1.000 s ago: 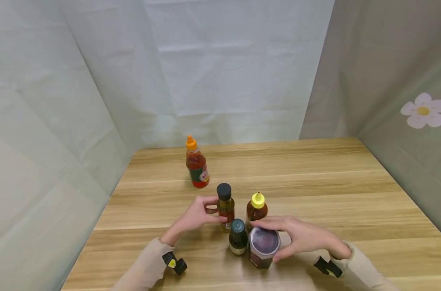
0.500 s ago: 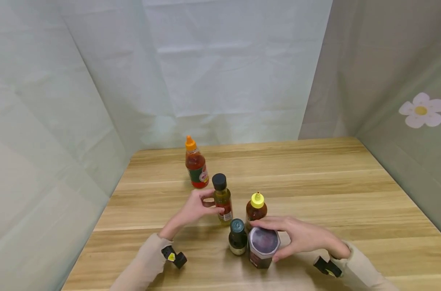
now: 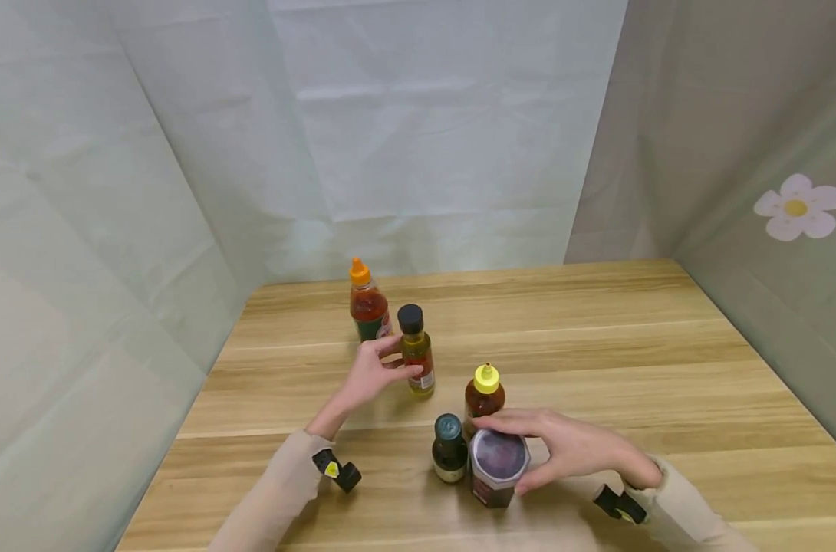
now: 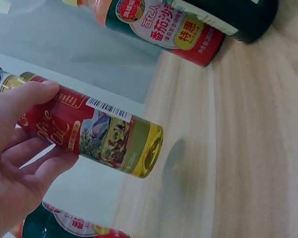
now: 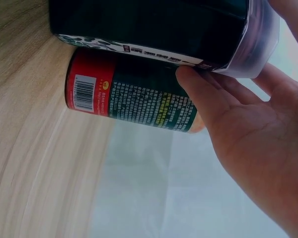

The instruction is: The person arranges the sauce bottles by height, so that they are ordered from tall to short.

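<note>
My left hand [image 3: 371, 379] holds a small olive oil bottle [image 3: 418, 356] with a black cap, thumb and fingers round its label. In the left wrist view the olive oil bottle [image 4: 104, 129] hangs above the table, its shadow apart from its base. My right hand [image 3: 570, 448] grips a dark, many-sided jar [image 3: 495, 491] near its translucent lid [image 5: 260, 42]. Close to that jar stand a small dark bottle [image 3: 449, 456] with a teal cap and a red sauce bottle [image 3: 483, 399] with a yellow nozzle cap. The right fingers partly hide the red sauce bottle.
Farther back on the wooden table [image 3: 597, 330] stands another red sauce bottle [image 3: 368, 303] with an orange cap, left of and behind the olive oil bottle. Pale cloth [image 3: 425, 138] hangs behind the table and along its sides.
My left hand has carried the olive oil bottle away from the small dark bottle, farther back and slightly left, near the orange-capped bottle. The right hand and the jar stay in place.
</note>
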`<act>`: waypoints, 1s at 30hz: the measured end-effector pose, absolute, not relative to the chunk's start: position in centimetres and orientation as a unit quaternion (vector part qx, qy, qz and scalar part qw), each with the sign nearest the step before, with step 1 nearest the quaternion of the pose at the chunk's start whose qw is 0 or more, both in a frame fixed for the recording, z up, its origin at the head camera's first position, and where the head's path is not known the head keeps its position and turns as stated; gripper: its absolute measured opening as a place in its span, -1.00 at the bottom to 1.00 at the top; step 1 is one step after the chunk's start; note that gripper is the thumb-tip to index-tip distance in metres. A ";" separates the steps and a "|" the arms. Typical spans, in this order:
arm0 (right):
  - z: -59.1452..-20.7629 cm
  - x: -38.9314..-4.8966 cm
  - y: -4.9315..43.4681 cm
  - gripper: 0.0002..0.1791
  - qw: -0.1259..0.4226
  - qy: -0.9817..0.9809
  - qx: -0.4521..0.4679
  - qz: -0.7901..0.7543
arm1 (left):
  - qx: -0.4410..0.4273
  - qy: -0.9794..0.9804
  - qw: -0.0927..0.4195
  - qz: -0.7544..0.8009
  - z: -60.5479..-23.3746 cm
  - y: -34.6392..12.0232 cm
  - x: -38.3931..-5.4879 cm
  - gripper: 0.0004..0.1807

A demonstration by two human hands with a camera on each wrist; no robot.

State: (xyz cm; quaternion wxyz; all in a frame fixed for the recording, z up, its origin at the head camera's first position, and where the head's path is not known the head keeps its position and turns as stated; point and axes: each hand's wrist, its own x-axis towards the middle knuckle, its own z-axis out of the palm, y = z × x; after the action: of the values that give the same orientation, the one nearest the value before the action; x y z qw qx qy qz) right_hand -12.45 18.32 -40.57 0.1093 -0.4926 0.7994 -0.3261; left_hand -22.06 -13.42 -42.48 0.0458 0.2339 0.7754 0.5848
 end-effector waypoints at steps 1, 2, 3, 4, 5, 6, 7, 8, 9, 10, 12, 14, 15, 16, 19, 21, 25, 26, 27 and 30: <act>-40.6 -12.4 18.3 -0.13 0.110 0.800 -0.492 -0.327 | 0.229 0.777 0.042 0.584 -42.4 -13.4 -22.2 -0.42; -40.5 -12.4 18.3 -0.13 0.111 0.800 -0.491 -0.327 | 0.227 0.780 0.038 0.582 -42.4 -13.4 -22.3 -0.41; -40.5 -12.4 18.3 -0.13 0.111 0.800 -0.490 -0.327 | 0.222 0.783 0.033 0.580 -42.4 -13.3 -22.5 -0.41; -40.5 -12.4 18.3 -0.13 0.110 0.801 -0.489 -0.326 | 0.217 0.787 0.028 0.577 -42.3 -13.3 -22.6 -0.40; -40.5 -12.3 18.2 -0.13 0.109 0.802 -0.489 -0.325 | 0.211 0.791 0.024 0.574 -42.3 -13.3 -22.8 -0.39; -40.5 -12.3 18.2 -0.13 0.108 0.803 -0.489 -0.324 | 0.204 0.794 0.020 0.573 -42.3 -13.2 -22.9 -0.38; -40.4 -12.3 18.2 -0.13 0.108 0.803 -0.488 -0.324 | 0.198 0.797 0.016 0.571 -42.2 -13.2 -23.1 -0.38; -40.4 -12.3 18.3 -0.13 0.108 0.804 -0.488 -0.323 | 0.193 0.801 0.012 0.567 -42.2 -13.1 -23.2 -0.37; -40.4 -12.3 18.3 -0.13 0.107 0.804 -0.489 -0.322 | 0.184 0.804 0.011 0.565 -42.2 -13.0 -23.3 -0.37; -40.4 -12.3 18.3 -0.13 0.106 0.804 -0.489 -0.320 | 0.177 0.807 0.009 0.563 -42.2 -13.0 -23.4 -0.38; -40.5 -12.3 18.3 -0.13 0.105 0.803 -0.492 -0.320 | 0.165 0.812 0.005 0.560 -42.3 -12.8 -23.6 -0.40; -40.5 -12.2 18.3 -0.13 0.103 0.801 -0.495 -0.320 | 0.155 0.818 0.001 0.554 -42.3 -12.6 -23.7 -0.42; -40.5 -12.2 18.3 -0.13 0.103 0.801 -0.496 -0.320 | 0.150 0.819 0.000 0.553 -42.3 -12.5 -23.8 -0.41; -40.5 -12.2 18.3 -0.13 0.102 0.800 -0.497 -0.321 | 0.144 0.821 -0.003 0.553 -42.4 -12.4 -23.8 -0.41; -40.4 -12.2 18.3 -0.13 0.098 0.797 -0.501 -0.322 | 0.137 0.823 -0.014 0.551 -42.4 -12.2 -24.1 -0.39; -40.4 -12.1 18.3 -0.13 0.096 0.797 -0.502 -0.322 | 0.138 0.821 -0.021 0.554 -42.4 -12.1 -24.3 -0.39; -40.4 -12.1 18.3 -0.13 0.094 0.796 -0.505 -0.319 | 0.135 0.821 -0.030 0.554 -42.2 -11.9 -24.5 -0.40; -40.4 -12.1 18.3 -0.13 0.093 0.796 -0.506 -0.318 | 0.131 0.821 -0.029 0.555 -42.2 -11.8 -24.6 -0.41; -40.4 -12.1 18.3 -0.12 0.092 0.795 -0.509 -0.318 | 0.127 0.822 -0.029 0.555 -42.2 -11.8 -24.6 -0.42; -40.5 -12.1 18.3 -0.11 0.093 0.792 -0.511 -0.321 | 0.118 0.824 -0.028 0.554 -42.2 -11.7 -24.9 -0.44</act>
State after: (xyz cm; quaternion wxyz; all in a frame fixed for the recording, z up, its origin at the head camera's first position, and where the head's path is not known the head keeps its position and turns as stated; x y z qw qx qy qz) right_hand -12.08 18.29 -40.48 0.0933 -0.5106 0.7922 -0.3210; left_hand -24.88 -11.72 -42.21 -0.0280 0.1177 0.8236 0.5541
